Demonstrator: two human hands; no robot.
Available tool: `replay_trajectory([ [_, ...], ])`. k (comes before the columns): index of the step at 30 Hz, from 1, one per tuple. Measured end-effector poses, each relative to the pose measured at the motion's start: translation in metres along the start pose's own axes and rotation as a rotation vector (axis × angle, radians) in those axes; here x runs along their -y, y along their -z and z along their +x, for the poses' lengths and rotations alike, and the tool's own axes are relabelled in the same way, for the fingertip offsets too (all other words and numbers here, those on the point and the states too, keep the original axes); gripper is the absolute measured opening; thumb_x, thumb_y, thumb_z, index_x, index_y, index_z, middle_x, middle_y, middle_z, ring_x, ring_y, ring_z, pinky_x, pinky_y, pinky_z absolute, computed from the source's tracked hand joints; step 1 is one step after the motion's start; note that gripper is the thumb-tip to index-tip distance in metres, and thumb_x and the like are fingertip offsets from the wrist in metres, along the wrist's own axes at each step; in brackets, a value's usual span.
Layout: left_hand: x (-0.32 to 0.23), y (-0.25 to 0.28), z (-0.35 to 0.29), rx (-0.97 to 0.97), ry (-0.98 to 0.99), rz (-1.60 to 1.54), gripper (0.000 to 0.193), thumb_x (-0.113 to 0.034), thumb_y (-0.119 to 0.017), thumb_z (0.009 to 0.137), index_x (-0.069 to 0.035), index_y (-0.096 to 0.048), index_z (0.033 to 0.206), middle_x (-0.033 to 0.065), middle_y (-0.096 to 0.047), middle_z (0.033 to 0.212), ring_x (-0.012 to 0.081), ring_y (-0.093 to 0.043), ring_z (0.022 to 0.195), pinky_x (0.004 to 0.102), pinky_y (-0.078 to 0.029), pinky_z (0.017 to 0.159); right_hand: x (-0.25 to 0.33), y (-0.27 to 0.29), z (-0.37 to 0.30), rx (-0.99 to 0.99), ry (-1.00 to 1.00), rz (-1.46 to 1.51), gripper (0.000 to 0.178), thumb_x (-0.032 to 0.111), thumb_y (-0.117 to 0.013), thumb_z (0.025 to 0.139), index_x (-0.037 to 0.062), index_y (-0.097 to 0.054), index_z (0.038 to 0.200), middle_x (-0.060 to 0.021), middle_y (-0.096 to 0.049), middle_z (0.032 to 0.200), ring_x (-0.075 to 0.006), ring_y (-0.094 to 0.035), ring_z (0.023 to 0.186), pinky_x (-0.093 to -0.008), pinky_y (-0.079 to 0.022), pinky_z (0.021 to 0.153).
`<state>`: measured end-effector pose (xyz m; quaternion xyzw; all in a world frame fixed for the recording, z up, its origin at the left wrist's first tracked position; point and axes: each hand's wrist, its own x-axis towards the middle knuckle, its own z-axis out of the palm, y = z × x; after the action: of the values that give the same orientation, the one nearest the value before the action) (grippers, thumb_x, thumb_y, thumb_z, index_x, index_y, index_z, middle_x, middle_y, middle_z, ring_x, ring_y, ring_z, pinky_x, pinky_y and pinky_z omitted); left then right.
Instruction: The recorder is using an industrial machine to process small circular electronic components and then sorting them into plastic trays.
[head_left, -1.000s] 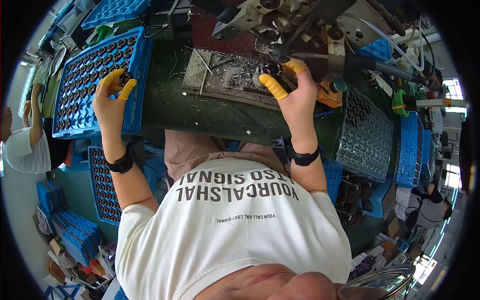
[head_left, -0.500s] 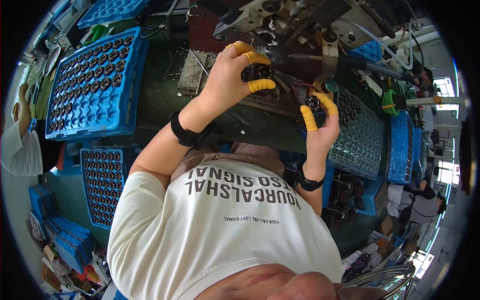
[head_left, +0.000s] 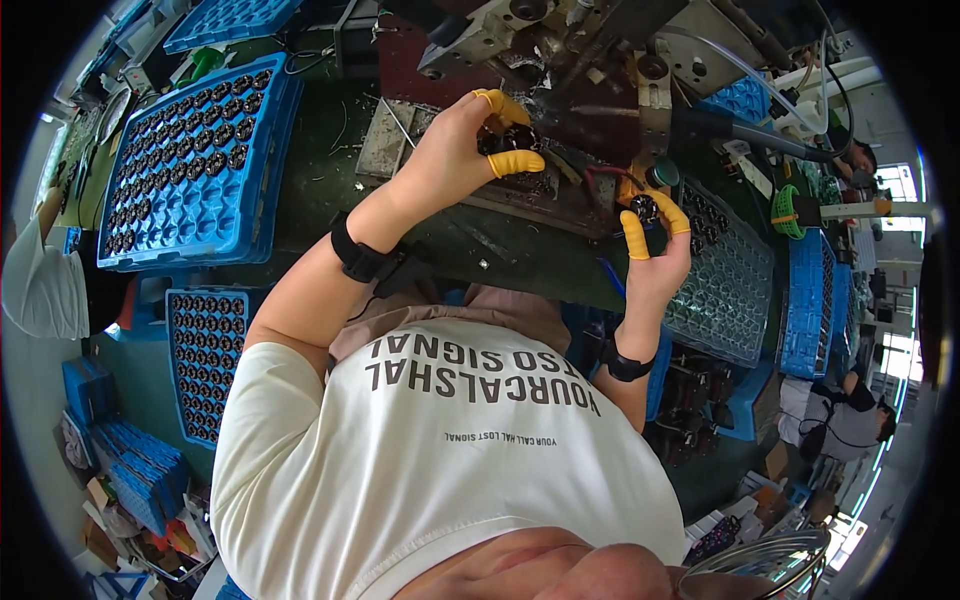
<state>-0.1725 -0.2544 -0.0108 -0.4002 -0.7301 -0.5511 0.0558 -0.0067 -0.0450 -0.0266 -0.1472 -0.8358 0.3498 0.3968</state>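
Note:
My left hand (head_left: 462, 145), with yellow finger cots, is closed round a small black round part (head_left: 508, 138) in front of the machine (head_left: 590, 110). My right hand (head_left: 660, 250), also in yellow finger cots, pinches a second black round part with shiny bits (head_left: 643, 209). It is to the right of the machine's base, near a dark green round knob (head_left: 663, 172). A blue tray (head_left: 200, 232) at the left holds rows of similar black parts; some of its near pockets are bare. A clear tray (head_left: 720, 290) at the right has black parts toward its far end.
Metal shavings lie on the machine's plate (head_left: 385, 140). A lower blue tray full of black parts (head_left: 208, 360) stands at my left. Red wires (head_left: 600, 172) run beside the base. A green basket (head_left: 787, 212) hangs at the right. Other people are at both sides.
My right hand has moved slightly right with its part. My left hand has shifted slightly left and down, still holding its part. A blue strip at the bench edge has come into view.

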Motion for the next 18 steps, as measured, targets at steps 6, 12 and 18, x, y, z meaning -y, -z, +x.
replay_trajectory([
  [6, -0.001, -0.006, -0.006, -0.062, -0.078, 0.149, 0.047, -0.025, -0.083, 0.07, -0.001, -0.059, 0.103, 0.0128, -0.06, 0.095, 0.0303, -0.061, 0.086, 0.0361, -0.051, 0.075, -0.007, 0.002, 0.017, -0.036, 0.141, -0.265, 0.041, 0.016, -0.079, 0.077, 0.0028, -0.058, 0.111, -0.0126, -0.063, 0.117, -0.0307, -0.057, 0.112, -0.0383, -0.045, 0.095],
  [12, 0.001, 0.009, -0.019, -0.036, -0.043, 0.006, 0.069, -0.025, -0.082, 0.074, -0.001, -0.047, 0.129, 0.0153, -0.059, 0.113, 0.0288, -0.06, 0.099, 0.0352, -0.049, 0.088, -0.007, -0.012, 0.026, 0.081, 0.118, -0.288, 0.038, 0.016, -0.069, 0.086, -0.0017, -0.052, 0.116, -0.0223, -0.054, 0.129, -0.0395, -0.051, 0.12, -0.0409, -0.043, 0.098],
  [18, -0.007, 0.094, -0.057, -0.137, -0.061, 0.368, 0.047, -0.019, -0.077, 0.077, -0.008, -0.061, 0.119, 0.0122, -0.061, 0.113, 0.03, -0.058, 0.103, 0.0353, -0.048, 0.088, -0.036, 0.005, 0.022, 0.11, 0.274, -0.493, 0.042, 0.024, -0.063, 0.092, -0.0032, -0.051, 0.122, -0.0217, -0.056, 0.125, -0.0379, -0.055, 0.113, -0.0412, -0.044, 0.094],
])
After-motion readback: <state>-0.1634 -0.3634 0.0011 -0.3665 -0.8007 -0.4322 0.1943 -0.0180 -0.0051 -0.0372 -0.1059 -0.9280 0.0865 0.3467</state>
